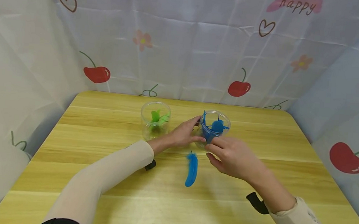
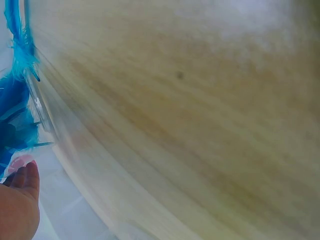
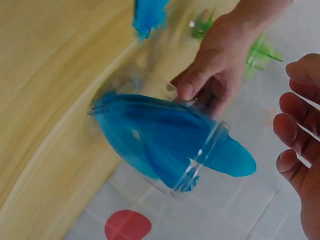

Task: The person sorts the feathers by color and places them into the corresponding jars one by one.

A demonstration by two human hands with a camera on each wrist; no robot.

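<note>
A clear plastic jar (image 3: 216,131) stands on the table with several blue feathers (image 1: 217,126) inside, some tips poking past its rim. My left hand (image 1: 184,133) grips this jar from the left side, thumb at the front and fingers round the back. In the right wrist view, my right hand (image 3: 305,120) is by the jar's mouth with loosely bent fingers and nothing between them. One more blue feather (image 1: 192,170) lies on the tabletop in front of the jar. Only part of the left hand (image 2: 20,210) shows in the left wrist view.
Left of the blue feathers' jar is a second clear jar (image 1: 145,132) holding green feathers (image 1: 155,116). Both stand toward the back of the wooden table (image 1: 159,214). A printed curtain (image 1: 182,67) hangs behind the table's far edge.
</note>
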